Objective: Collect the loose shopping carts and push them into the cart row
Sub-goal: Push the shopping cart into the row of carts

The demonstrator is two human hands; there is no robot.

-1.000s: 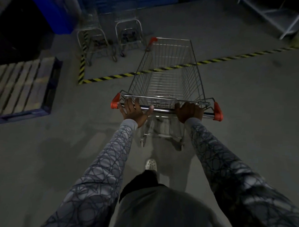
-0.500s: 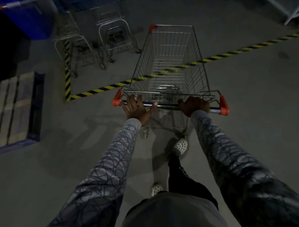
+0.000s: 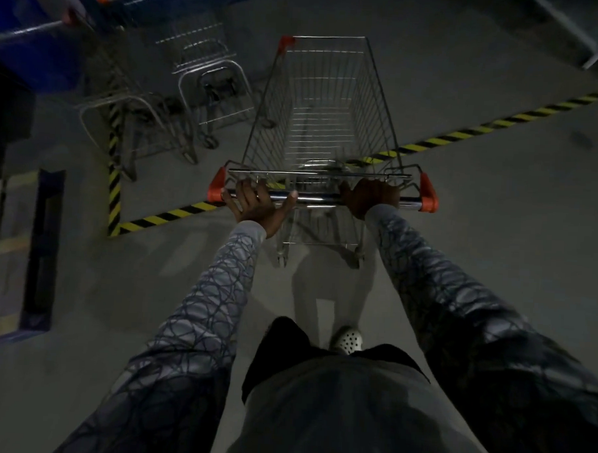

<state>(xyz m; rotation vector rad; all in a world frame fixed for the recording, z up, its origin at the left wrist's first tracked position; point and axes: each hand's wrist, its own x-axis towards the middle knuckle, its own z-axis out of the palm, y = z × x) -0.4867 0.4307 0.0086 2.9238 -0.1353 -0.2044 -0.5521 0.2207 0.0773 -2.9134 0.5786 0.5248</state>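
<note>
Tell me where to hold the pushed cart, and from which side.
Grip the chrome handle bar between its red end caps, from the rear: it runs crosswise at the cart's wide end. The left hand and right hand hold it there.

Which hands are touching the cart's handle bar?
Both touching. The head view shows the left hand lying over the handle bar and the right hand wrapped round it.

Dim, murky light; soft motion blur; wide-angle bowing at edges.

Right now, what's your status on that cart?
Left hand and right hand grip the handle bar. Shopping cart straddles the hazard stripe. Parked carts ahead-left, not nested yet.
</note>
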